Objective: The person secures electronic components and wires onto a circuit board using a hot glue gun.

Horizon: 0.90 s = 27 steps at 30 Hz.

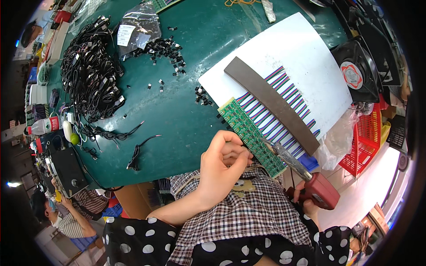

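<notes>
My left hand (222,166) is closed at the near left edge of a green circuit board panel (248,135). Its thumb and fingers are pressed together; whatever they pinch is hidden. In my right hand (308,206) is a red-handled soldering gun (321,191), partly covering that hand. The gun's metal nozzle reaches up and left, with its tip over the board. Ribbons of coloured wires (282,91) run from the panel's far side across a white sheet (317,57). Lying across these wires is a long dark brown bar (270,104).
Black cables (88,71) are heaped at the left on the green table (177,146). Small black connectors (164,51) spill beside a clear bag (140,29). A black fan (355,71) and red basket (366,137) stand at the right. Another person (66,217) sits at lower left.
</notes>
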### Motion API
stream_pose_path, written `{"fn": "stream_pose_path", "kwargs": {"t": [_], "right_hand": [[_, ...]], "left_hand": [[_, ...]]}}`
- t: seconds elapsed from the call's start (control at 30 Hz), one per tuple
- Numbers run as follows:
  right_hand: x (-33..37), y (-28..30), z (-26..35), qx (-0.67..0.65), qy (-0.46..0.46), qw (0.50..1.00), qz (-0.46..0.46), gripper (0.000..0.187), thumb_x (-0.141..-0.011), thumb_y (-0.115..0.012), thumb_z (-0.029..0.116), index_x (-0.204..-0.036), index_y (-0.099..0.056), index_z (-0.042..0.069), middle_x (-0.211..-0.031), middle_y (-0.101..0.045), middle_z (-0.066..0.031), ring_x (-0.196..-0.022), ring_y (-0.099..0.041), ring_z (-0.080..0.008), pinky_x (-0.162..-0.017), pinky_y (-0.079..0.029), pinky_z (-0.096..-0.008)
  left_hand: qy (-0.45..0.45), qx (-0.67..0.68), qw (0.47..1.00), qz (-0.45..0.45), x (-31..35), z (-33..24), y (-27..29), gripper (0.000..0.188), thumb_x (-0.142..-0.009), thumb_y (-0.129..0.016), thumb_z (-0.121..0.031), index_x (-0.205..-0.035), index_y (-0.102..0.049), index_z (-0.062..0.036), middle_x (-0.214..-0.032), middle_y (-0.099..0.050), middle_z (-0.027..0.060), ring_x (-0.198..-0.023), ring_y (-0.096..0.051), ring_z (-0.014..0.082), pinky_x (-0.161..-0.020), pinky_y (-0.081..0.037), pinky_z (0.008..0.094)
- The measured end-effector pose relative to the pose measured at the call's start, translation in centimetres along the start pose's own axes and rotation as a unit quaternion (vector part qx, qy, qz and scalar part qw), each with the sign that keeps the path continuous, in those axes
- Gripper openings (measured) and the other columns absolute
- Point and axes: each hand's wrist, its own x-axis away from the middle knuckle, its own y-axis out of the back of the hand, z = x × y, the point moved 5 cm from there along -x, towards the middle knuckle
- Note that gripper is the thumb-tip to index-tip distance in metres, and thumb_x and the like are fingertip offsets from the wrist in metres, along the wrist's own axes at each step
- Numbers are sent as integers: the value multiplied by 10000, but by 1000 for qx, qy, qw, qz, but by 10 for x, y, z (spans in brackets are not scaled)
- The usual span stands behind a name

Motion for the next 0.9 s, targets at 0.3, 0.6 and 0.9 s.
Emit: {"fn": "stream_pose_path", "kwargs": {"t": [0.3,0.6,0.9], "right_hand": [[-6,-4,7,75,-15,997,31,640,-664,-772,520,-879,-610,-61,-745,-623,-81,-508,-570,-121,-463,-420,-214],[16,33,-17,271,56,957,88,685,-758,-695,494,-1206,-491,17,-865,-646,-59,-829,-609,-232,-764,-423,-363],[10,28,-12,269,77,952,121,692,-726,-745,443,-1206,-488,16,-851,-649,-80,-711,-620,-230,-666,-456,-329]], "left_hand": [[-8,-22,999,-39,-7,1,0,241,-828,-569,53,-995,-423,-42,-746,-581,27,-666,-534,44,-581,-441,193],[-11,-14,999,-28,-8,-1,2,242,-826,-552,68,-990,-415,-48,-731,-574,22,-673,-523,38,-585,-440,189],[-5,-53,999,-4,-7,-1,1,252,-844,-488,101,-1003,-361,-49,-817,-580,77,-759,-598,112,-674,-522,253]]}}
